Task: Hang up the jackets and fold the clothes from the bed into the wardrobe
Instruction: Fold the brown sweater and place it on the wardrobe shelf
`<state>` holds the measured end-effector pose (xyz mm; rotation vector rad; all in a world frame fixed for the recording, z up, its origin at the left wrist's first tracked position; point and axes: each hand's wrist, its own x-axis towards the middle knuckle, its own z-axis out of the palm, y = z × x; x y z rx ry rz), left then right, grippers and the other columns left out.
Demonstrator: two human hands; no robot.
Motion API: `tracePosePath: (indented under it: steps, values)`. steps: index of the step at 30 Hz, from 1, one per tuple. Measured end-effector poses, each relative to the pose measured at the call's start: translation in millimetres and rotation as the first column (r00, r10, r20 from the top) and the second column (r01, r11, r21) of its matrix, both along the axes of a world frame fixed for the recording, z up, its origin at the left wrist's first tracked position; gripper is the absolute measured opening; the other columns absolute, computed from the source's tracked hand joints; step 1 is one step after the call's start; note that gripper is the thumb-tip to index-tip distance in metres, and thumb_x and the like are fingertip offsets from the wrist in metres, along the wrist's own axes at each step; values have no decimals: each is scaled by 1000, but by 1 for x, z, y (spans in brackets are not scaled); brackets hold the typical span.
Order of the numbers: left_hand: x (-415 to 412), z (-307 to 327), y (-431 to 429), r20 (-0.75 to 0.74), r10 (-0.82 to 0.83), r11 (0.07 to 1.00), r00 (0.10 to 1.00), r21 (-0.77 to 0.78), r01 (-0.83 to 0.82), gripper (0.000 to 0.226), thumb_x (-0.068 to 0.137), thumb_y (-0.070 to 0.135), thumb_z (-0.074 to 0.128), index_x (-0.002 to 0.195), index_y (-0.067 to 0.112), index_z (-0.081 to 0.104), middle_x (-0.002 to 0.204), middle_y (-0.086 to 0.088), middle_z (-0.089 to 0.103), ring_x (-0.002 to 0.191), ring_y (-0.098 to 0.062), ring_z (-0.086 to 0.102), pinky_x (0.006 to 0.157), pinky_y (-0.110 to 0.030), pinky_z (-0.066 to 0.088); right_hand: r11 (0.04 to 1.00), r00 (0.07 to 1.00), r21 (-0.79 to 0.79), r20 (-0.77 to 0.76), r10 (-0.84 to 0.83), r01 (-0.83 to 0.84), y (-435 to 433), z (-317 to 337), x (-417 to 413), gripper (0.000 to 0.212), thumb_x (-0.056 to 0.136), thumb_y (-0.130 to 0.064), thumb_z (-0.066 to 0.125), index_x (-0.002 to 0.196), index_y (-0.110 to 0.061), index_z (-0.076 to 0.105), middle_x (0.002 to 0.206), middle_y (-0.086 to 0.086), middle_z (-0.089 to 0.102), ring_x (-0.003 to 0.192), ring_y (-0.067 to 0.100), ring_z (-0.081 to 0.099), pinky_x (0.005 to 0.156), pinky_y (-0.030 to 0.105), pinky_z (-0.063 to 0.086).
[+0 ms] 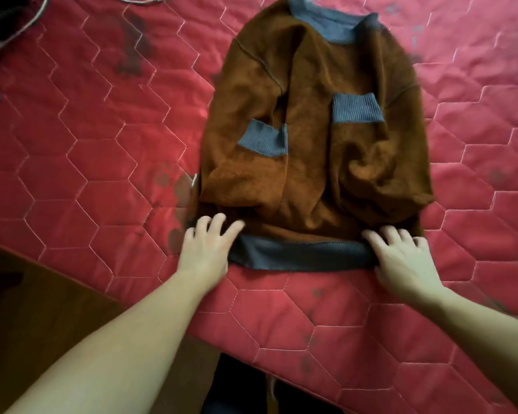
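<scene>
my left hand (205, 249) and right hand (401, 258) lie flat with fingers spread on the grey hem of the brown sweater (311, 121), which is on the red quilted bed (102, 144), sleeves folded across its front.

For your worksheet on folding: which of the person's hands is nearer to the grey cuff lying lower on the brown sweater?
Left. The left hand rests on the hem just below that lower cuff; the right hand is at the hem's opposite end, farther away.
</scene>
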<state>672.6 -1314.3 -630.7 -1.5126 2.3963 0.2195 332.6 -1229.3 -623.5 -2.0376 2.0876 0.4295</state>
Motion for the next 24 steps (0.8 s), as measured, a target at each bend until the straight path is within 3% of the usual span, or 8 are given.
tracePosePath:
  steps: [4,7,10,12,16,19,22,24]
  values:
    - [10,4,-18,-76,-26,999,997,31,28,61,70,0,69,127,19,56,96,-7,59,88,-34,58,57,-40,50,999,996,36,83,-9,6,-3,9,-13,44,76,-11,65,118,-19,57,102,7,49,86,32,57,55,38,47]
    - [38,13,-24,40,-38,993,999,115,33,47,88,5,50,131,25,48,102,-2,53,100,-28,51,60,-36,39,979,994,175,-14,105,-101,13,20,-19,42,91,-19,49,131,-28,43,109,2,40,94,23,52,59,34,43]
    - [48,20,-10,82,-70,993,994,105,61,36,85,5,58,117,22,58,91,-4,54,86,-31,54,56,-36,40,967,994,241,-44,100,-87,28,24,-7,44,96,-22,42,137,-32,34,118,2,37,99,22,53,67,33,50]
    - [40,20,-5,112,-53,994,992,97,42,37,84,6,59,118,21,60,90,-6,58,85,-33,57,62,-38,44,969,999,249,-42,6,5,30,23,6,46,95,-20,42,139,-29,32,122,5,37,100,25,56,70,37,52]
    - [4,36,0,236,-111,986,965,147,77,52,80,38,63,128,25,44,117,-2,56,113,-27,51,88,-38,38,968,997,238,2,-77,75,29,23,20,43,86,-19,53,127,-24,40,113,5,42,94,28,61,64,40,52]
    - [-39,45,26,16,-240,947,971,223,230,72,69,52,64,131,29,37,123,-1,48,115,-26,44,91,-41,34,953,974,259,118,-192,157,45,29,22,54,68,-37,60,120,-25,51,110,1,46,100,26,56,78,38,49]
    - [-93,43,60,-207,-258,883,944,346,317,79,75,52,61,144,34,27,140,-2,37,124,-27,37,99,-42,33,819,755,170,320,-573,549,66,32,24,59,67,-52,52,121,-30,57,127,1,47,119,26,46,98,45,37]
    - [-126,38,74,-275,-206,865,939,397,306,76,83,47,58,149,36,23,153,-1,28,134,-28,30,106,-44,30,569,491,103,395,-776,816,65,30,24,56,80,-45,60,132,-24,52,140,8,40,129,32,38,105,50,31]
